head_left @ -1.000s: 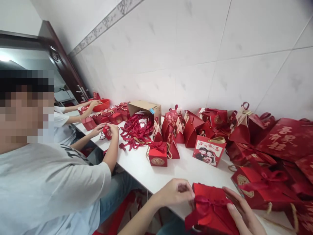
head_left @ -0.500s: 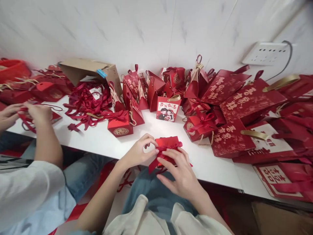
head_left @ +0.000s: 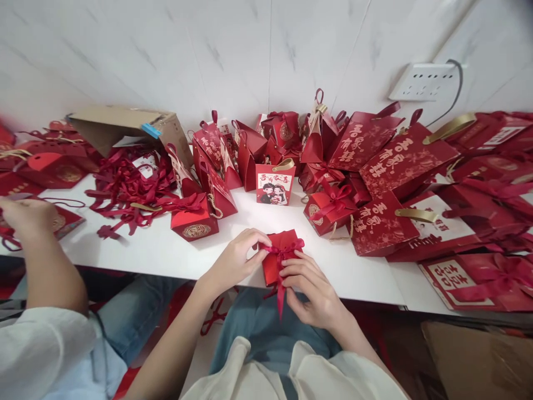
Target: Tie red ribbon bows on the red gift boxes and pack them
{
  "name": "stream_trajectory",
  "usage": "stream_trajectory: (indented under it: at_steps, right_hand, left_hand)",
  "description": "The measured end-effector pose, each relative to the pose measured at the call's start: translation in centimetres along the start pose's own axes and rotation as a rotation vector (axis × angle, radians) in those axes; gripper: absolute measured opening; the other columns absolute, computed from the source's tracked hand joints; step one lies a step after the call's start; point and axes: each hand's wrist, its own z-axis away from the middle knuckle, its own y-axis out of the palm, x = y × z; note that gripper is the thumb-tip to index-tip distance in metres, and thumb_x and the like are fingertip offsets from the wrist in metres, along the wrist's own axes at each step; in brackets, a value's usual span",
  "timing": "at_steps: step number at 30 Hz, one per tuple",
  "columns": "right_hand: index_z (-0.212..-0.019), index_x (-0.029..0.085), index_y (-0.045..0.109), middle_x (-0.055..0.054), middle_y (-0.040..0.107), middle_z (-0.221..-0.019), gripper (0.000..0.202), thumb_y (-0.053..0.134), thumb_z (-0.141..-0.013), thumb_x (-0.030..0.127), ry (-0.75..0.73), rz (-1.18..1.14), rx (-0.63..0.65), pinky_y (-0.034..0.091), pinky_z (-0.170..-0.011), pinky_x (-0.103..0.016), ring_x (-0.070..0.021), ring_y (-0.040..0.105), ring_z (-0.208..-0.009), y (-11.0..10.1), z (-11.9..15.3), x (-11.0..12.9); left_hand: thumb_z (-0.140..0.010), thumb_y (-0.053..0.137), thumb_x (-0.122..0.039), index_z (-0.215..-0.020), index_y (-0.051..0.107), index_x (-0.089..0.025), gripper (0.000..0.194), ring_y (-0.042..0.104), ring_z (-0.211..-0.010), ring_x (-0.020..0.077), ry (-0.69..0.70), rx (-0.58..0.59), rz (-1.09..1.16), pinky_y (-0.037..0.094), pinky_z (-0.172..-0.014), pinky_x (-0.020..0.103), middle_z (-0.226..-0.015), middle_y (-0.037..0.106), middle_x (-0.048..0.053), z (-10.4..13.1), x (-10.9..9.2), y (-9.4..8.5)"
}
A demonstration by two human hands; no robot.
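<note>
A small red box [head_left: 271, 270] sits at the table's front edge, with a dark red ribbon bow [head_left: 283, 251] across its top and a ribbon tail hanging over the front. My left hand [head_left: 238, 257] pinches the bow's left loop between thumb and fingertips. On the right side, my right hand [head_left: 310, 283] rests its bent, slightly parted fingers against the box and the bow; its fingertips touch the ribbon. Behind stands a small box with a cartoon couple [head_left: 273, 188]. Another red box with a gold emblem [head_left: 195, 219] is to the left.
A cardboard box [head_left: 129, 125] lies behind a pile of red ribbons [head_left: 131, 180]. Many red gift boxes [head_left: 385, 222] crowd the right side. A power strip [head_left: 425, 81] is on the wall. At the left, another person's hand [head_left: 31, 216] works with red ribbon.
My right hand has moved off the top of the bow to its right side, uncovering the knot. The ribbon tail now hangs down the front. The view has shifted, and the co-worker's hands appear farther left.
</note>
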Motion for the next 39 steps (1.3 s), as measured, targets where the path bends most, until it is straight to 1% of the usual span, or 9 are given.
stream_trajectory:
  at_steps: [4, 7, 10, 14, 19, 27, 30, 35, 39]
  right_hand:
    - [-0.084, 0.019, 0.056, -0.005, 0.066, -0.081, 0.011, 0.052, -0.078, 0.011, 0.040, -0.075, -0.046, 0.047, -0.089, -0.046, -0.0205, 0.062, -0.088, -0.3, -0.8, 0.5]
    - [-0.088, 0.018, 0.056, -0.005, 0.066, -0.081, 0.009, 0.056, -0.081, 0.012, 0.121, 0.044, -0.142, 0.048, -0.078, -0.039, -0.0191, 0.061, -0.081, -0.1, -1.9, 0.7]
    - [-0.094, 0.018, 0.057, -0.007, 0.066, -0.088, 0.012, 0.060, -0.083, 0.015, 0.218, 0.180, -0.153, 0.045, -0.074, -0.037, -0.0203, 0.059, -0.084, 0.5, -3.0, 0.3]
    - [-0.095, 0.019, 0.058, -0.004, 0.066, -0.087, 0.012, 0.060, -0.084, 0.017, 0.261, 0.182, -0.105, 0.042, -0.074, -0.035, -0.0196, 0.058, -0.082, 1.6, -3.5, -0.5]
    - [-0.090, 0.019, 0.059, -0.002, 0.066, -0.082, 0.009, 0.057, -0.085, 0.013, 0.282, 0.188, -0.137, 0.039, -0.073, -0.035, -0.0183, 0.056, -0.077, 2.2, -3.2, -0.9]
    - [-0.097, 0.021, 0.059, -0.002, 0.067, -0.086, 0.015, 0.056, -0.085, 0.012, 0.313, 0.125, -0.119, 0.041, -0.075, -0.034, -0.0184, 0.057, -0.081, 2.0, -2.9, -1.3]
    - [-0.097, 0.021, 0.058, -0.002, 0.067, -0.085, 0.016, 0.055, -0.084, 0.012, 0.307, 0.128, -0.127, 0.041, -0.076, -0.035, -0.0183, 0.057, -0.080, 2.0, -2.9, -1.3]
    - [-0.092, 0.021, 0.059, -0.001, 0.067, -0.081, 0.011, 0.053, -0.087, 0.013, 0.278, 0.140, -0.168, 0.041, -0.076, -0.035, -0.0171, 0.058, -0.077, 2.2, -2.9, -1.2]
    - [-0.089, 0.022, 0.059, -0.001, 0.067, -0.080, 0.009, 0.056, -0.085, 0.014, 0.259, 0.154, -0.203, 0.041, -0.076, -0.035, -0.0173, 0.059, -0.076, 2.4, -2.8, -1.2]
  left_hand:
    - [-0.087, 0.049, -0.024, -0.094, 0.060, -0.021, 0.014, 0.057, -0.078, 0.0124, -0.109, 0.002, 0.094, 0.045, -0.070, 0.024, -0.090, 0.065, 0.001, -0.4, -0.3, 0.4]
    - [-0.084, 0.052, -0.025, -0.093, 0.061, -0.020, 0.014, 0.055, -0.072, 0.0117, -0.116, -0.022, 0.135, 0.044, -0.067, 0.024, -0.086, 0.065, 0.001, -0.6, 0.0, 0.7]
    - [-0.081, 0.055, -0.022, -0.095, 0.061, -0.020, 0.015, 0.056, -0.076, 0.0132, -0.115, -0.055, 0.164, 0.044, -0.070, 0.026, -0.086, 0.064, 0.001, -0.8, 0.7, 0.9]
    - [-0.079, 0.059, -0.021, -0.097, 0.062, -0.019, 0.018, 0.058, -0.083, 0.0152, -0.080, -0.084, 0.275, 0.045, -0.077, 0.029, -0.091, 0.065, 0.004, -0.6, 1.9, 1.2]
    - [-0.077, 0.064, -0.027, -0.091, 0.062, -0.016, 0.018, 0.059, -0.081, 0.0157, -0.051, -0.144, 0.428, 0.047, -0.077, 0.030, -0.088, 0.064, 0.006, -0.5, 2.6, 1.5]
    - [-0.078, 0.063, -0.037, -0.087, 0.061, -0.016, 0.023, 0.055, -0.075, 0.0144, -0.048, -0.102, 0.597, 0.046, -0.072, 0.028, -0.080, 0.061, 0.005, -0.8, 1.9, 1.8]
    - [-0.077, 0.064, -0.040, -0.084, 0.061, -0.015, 0.026, 0.054, -0.072, 0.0141, -0.079, -0.081, 0.635, 0.045, -0.070, 0.028, -0.076, 0.059, 0.004, -0.7, 1.9, 2.1]
    - [-0.078, 0.063, -0.042, -0.082, 0.062, -0.016, 0.026, 0.051, -0.073, 0.0139, -0.135, -0.118, 0.658, 0.043, -0.070, 0.027, -0.077, 0.056, 0.003, -0.5, 2.3, 2.4]
    - [-0.075, 0.066, -0.040, -0.083, 0.061, -0.017, 0.025, 0.050, -0.074, 0.0142, -0.119, -0.122, 0.698, 0.042, -0.071, 0.027, -0.079, 0.057, 0.003, -0.5, 2.5, 2.5]
